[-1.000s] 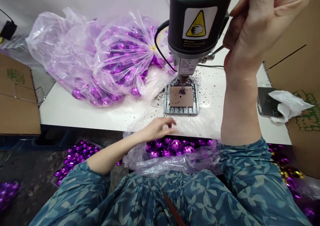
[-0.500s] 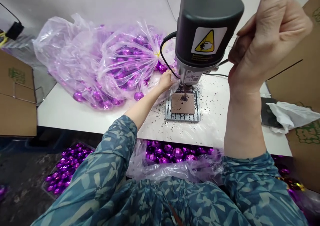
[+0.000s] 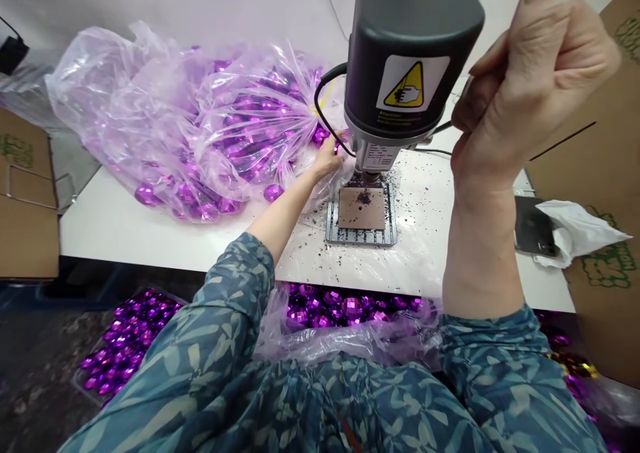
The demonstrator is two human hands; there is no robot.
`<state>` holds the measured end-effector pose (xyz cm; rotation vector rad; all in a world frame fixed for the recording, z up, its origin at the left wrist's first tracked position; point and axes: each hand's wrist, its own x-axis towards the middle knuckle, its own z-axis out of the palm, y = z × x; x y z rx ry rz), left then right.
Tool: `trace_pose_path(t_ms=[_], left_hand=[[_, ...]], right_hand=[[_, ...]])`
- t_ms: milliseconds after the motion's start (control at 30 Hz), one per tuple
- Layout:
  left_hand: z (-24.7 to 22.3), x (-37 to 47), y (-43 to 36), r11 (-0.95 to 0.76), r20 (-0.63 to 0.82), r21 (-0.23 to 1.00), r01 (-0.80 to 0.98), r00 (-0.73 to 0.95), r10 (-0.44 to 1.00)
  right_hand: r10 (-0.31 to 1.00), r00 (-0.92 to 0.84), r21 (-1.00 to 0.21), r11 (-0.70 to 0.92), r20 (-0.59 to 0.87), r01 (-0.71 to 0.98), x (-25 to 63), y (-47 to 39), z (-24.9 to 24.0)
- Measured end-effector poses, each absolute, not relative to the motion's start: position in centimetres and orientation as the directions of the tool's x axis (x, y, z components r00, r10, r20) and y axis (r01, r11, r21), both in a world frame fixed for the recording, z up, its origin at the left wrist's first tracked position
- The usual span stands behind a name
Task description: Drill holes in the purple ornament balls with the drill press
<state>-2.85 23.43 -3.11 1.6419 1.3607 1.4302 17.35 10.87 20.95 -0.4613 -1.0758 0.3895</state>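
My right hand (image 3: 540, 79) is raised in a fist on the right, closed around the feed handle (image 3: 443, 126) of a dark bench drill press (image 3: 415, 33). Reaching past the press on its left, my left hand (image 3: 327, 159) has its fingers curled at the gathered neck of a clear plastic bag (image 3: 115, 99) full of shiny purple faceted balls. Glints of purple show at its fingertips, but a black cable and the press partly hide what they hold. One purple ball (image 3: 320, 135) lies just beyond that hand. Under the drill, a brown plate (image 3: 361, 218) rests on the slotted metal base (image 3: 361, 238).
Dark shavings lie scattered over the white table (image 3: 240, 239). An open bag of purple balls (image 3: 350, 309) sits below the table's front edge, and a tray of more balls (image 3: 130, 336) is at lower left. Cardboard boxes (image 3: 25, 219) flank both sides. A phone (image 3: 534, 229) lies beside white tissue (image 3: 583, 229).
The view has shifted slightly, moving the scene a little left. My left hand's fingers have shifted slightly at the bag's neck, with purple now showing there. My right hand keeps its grip on the handle.
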Motion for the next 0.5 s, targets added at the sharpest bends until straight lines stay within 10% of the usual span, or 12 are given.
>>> trace_pose_path(t_ms=[167,500], left_hand=[[-0.5,-7.3,17.7,-0.092,0.113,0.989,0.117,-0.193,0.975],[2.0,-4.8,2.6,0.088,-0.059,0.960,-0.265,0.114,0.992]], right_hand=[[0.492,0.411,-0.523,0.851,0.767,-0.043,17.6,11.6,20.6],[0.555,0.363,-0.552,0.825,0.749,-0.122,18.2,11.3,20.5]])
